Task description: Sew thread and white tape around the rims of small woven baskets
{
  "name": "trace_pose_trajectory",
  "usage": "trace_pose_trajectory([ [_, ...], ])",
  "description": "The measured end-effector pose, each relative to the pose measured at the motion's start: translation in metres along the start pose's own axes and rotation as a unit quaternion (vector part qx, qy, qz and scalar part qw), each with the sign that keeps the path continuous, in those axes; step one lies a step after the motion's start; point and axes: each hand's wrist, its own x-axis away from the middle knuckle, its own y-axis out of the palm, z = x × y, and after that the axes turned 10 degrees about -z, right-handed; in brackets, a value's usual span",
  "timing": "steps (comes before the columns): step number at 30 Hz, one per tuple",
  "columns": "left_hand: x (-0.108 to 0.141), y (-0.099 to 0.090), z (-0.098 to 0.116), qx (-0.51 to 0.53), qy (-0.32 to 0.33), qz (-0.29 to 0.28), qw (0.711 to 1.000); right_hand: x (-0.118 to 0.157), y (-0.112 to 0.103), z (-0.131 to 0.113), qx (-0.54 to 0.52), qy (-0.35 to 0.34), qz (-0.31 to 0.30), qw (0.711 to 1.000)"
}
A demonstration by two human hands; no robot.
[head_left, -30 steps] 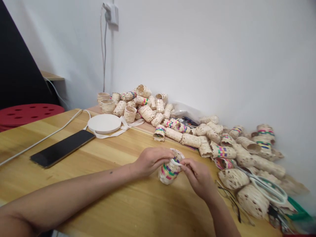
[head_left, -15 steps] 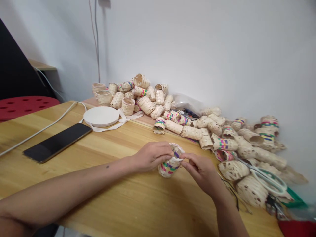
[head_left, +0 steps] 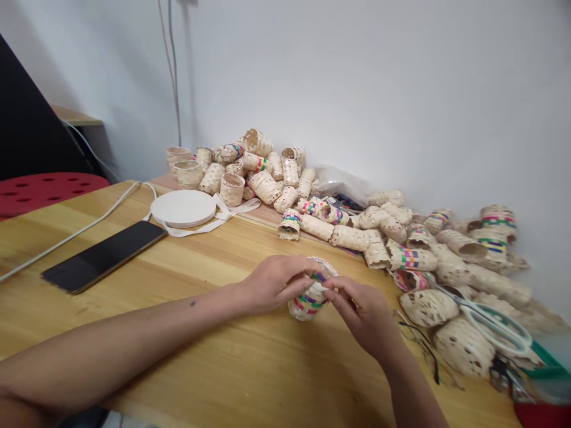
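Note:
A small woven basket with pink, green and purple bands stands slightly tilted over the wooden table, white edging along its rim. My left hand grips the rim from the left, fingers closed and partly inside the opening. On the near right side of the rim, my right hand pinches with thumb and forefinger. Whether a needle or thread sits in that pinch is too small to make out.
Many woven baskets are heaped along the wall. White-handled scissors and eyeglasses lie at the right. A black phone, a white cable and a roll of white ribbon lie at the left on the table.
The view has shifted slightly. Both hands remain at the basket's rim, and the right fingers have closed in a little nearer to the edging.

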Motion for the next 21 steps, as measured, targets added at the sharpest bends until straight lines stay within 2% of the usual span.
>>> trace_pose_trajectory([
  [6, -0.002, -0.003, 0.003, -0.016, 0.038, -0.044, 0.998, 0.0, -0.003, -0.002, 0.009, 0.008, -0.02, 1.0],
  [12, -0.003, -0.005, 0.003, -0.013, 0.035, -0.061, 0.997, 0.001, -0.002, -0.002, 0.009, 0.018, -0.021, 1.0],
  [15, -0.004, -0.008, 0.005, 0.014, 0.011, -0.074, 0.997, 0.0, -0.003, -0.002, 0.009, 0.017, -0.021, 1.0],
  [18, -0.008, -0.017, 0.01, 0.071, -0.053, -0.097, 0.991, 0.0, -0.001, -0.001, 0.01, 0.0, -0.012, 1.0],
  [21, -0.013, -0.029, 0.016, 0.113, -0.075, -0.148, 0.98, -0.001, 0.002, 0.0, 0.014, -0.032, 0.015, 0.999],
])
